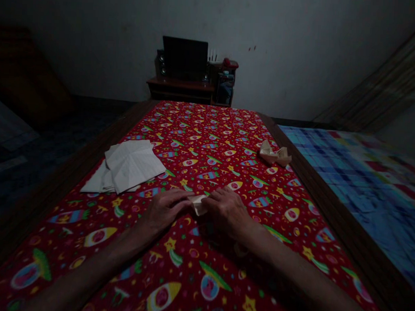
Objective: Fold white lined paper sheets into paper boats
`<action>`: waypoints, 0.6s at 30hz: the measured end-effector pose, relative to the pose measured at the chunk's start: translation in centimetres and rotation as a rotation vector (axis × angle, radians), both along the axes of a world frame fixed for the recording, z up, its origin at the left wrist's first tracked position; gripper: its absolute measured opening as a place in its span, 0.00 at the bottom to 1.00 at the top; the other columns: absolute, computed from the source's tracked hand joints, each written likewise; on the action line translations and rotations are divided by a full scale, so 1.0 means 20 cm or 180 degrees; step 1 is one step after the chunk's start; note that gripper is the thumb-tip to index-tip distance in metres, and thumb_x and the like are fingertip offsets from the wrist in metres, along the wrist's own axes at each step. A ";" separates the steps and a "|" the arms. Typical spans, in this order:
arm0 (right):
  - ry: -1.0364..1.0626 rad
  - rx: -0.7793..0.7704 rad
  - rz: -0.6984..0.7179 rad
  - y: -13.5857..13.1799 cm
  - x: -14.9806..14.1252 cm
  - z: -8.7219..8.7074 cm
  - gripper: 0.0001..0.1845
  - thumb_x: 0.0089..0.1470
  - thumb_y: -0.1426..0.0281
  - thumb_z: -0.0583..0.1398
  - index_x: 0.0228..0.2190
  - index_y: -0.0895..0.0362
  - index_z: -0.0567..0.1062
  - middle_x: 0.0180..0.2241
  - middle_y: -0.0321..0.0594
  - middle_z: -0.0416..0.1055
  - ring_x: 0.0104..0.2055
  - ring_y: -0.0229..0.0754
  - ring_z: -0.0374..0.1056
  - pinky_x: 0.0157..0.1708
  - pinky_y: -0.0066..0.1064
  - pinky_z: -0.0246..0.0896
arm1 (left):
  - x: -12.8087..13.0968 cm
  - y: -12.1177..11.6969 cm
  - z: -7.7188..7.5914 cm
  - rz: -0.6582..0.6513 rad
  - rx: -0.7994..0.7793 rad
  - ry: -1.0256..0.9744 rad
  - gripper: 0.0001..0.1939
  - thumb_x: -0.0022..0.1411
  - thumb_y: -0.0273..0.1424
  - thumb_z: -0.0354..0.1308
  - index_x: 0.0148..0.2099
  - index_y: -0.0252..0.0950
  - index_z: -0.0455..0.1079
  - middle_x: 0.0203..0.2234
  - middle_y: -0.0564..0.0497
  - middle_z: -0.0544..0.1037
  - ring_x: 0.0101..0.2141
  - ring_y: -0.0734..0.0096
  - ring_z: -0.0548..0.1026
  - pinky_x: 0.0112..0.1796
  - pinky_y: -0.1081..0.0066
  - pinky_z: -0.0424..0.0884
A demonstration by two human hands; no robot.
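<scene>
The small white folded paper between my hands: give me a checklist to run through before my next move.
1. Small white folded paper held at both sides: ok, left hand on one side, right hand on the other.
2. Its edges lined up: cannot tell, the hands partly cover it.
3. Pile of flat, white, creased paper sheets apart from the hands: ok, it lies beyond the left hand, off to the left.
4. Tan folded-paper shape out of the way: ok, near the right edge of the red rocket-patterned cloth.
5. Lighting: not ok, the scene is dim.
</scene>
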State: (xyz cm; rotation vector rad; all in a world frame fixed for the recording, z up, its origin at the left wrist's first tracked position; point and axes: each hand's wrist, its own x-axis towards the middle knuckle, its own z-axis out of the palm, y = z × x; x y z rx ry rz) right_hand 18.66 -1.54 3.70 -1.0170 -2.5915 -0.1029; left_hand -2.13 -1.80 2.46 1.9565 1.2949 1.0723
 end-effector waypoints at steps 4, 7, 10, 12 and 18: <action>0.0920 -0.0379 -0.0169 0.02 0.03 0.00 0.09 0.58 0.73 0.55 0.32 0.58 0.76 0.26 0.39 0.72 0.26 0.35 0.65 0.27 0.25 0.52 | 0.03 -0.01 0.01 0.0549 -0.0851 -0.0844 0.20 0.54 0.40 0.59 0.47 0.35 0.73 0.40 0.45 0.78 0.40 0.60 0.76 0.40 0.67 0.72; 0.1360 -0.0573 -0.0112 0.01 0.04 -0.01 0.11 0.58 0.72 0.54 0.30 0.58 0.76 0.27 0.40 0.74 0.27 0.35 0.67 0.27 0.24 0.54 | 0.07 -0.04 0.00 0.0227 -0.1971 -0.1859 0.26 0.53 0.44 0.61 0.49 0.32 0.70 0.38 0.44 0.79 0.36 0.63 0.78 0.39 0.68 0.73; 0.1514 -0.0599 -0.0119 0.00 0.03 -0.01 0.13 0.57 0.74 0.53 0.27 0.58 0.76 0.25 0.39 0.74 0.24 0.34 0.66 0.25 0.23 0.53 | 0.10 -0.07 -0.02 0.0088 -0.2283 -0.2541 0.22 0.50 0.40 0.65 0.45 0.33 0.71 0.37 0.46 0.79 0.37 0.67 0.78 0.42 0.73 0.72; 0.1594 -0.0562 -0.0140 -0.01 0.02 0.00 0.14 0.58 0.73 0.52 0.26 0.59 0.76 0.24 0.40 0.73 0.23 0.34 0.66 0.25 0.23 0.53 | 0.12 -0.07 -0.04 0.0260 -0.2333 -0.2789 0.20 0.47 0.38 0.68 0.41 0.34 0.72 0.35 0.48 0.80 0.36 0.69 0.78 0.41 0.75 0.72; 0.1753 -0.0555 -0.0230 -0.02 0.01 0.00 0.14 0.58 0.72 0.53 0.27 0.59 0.76 0.22 0.39 0.73 0.21 0.33 0.65 0.24 0.22 0.53 | 0.14 -0.08 -0.05 0.0210 -0.2508 -0.2726 0.20 0.47 0.38 0.68 0.40 0.32 0.72 0.34 0.47 0.80 0.34 0.70 0.78 0.38 0.77 0.72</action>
